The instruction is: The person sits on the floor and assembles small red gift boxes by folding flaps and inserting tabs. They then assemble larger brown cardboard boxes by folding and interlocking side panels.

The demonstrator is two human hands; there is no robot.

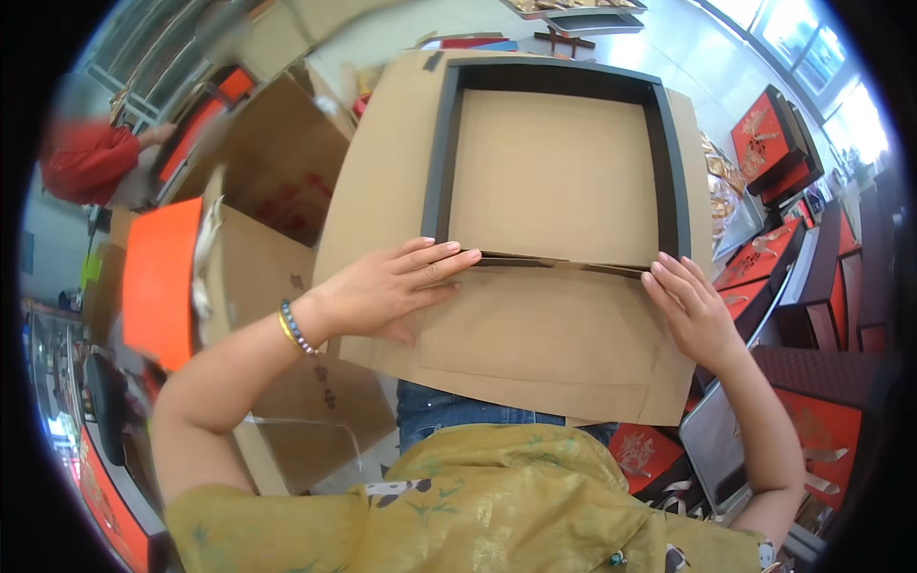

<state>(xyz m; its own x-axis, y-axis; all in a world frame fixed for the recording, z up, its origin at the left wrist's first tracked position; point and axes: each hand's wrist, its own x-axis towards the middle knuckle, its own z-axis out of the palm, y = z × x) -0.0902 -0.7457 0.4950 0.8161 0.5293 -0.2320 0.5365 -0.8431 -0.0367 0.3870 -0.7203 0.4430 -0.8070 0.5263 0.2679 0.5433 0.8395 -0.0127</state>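
A black rectangular box frame (675,181) with upright walls stands on a brown cardboard sheet (535,334) in front of me. Its near side is a thin dark strip (521,260) with a gap or seam around the middle. My left hand (392,286) lies with outstretched fingers over the near left corner, fingertips touching the strip. At the near right corner, my right hand (690,310) rests its straight fingers against the strip's other end. Neither hand is wrapped around anything I can see; the left thumb points down over the cardboard.
Large open cardboard cartons (253,162) stand at the left, with an orange panel (160,282) beside them. Another person in a red sleeve (91,162) is at the far left. Red and black gift boxes (764,138) crowd the right. A metal tray (716,444) leans near my right arm.
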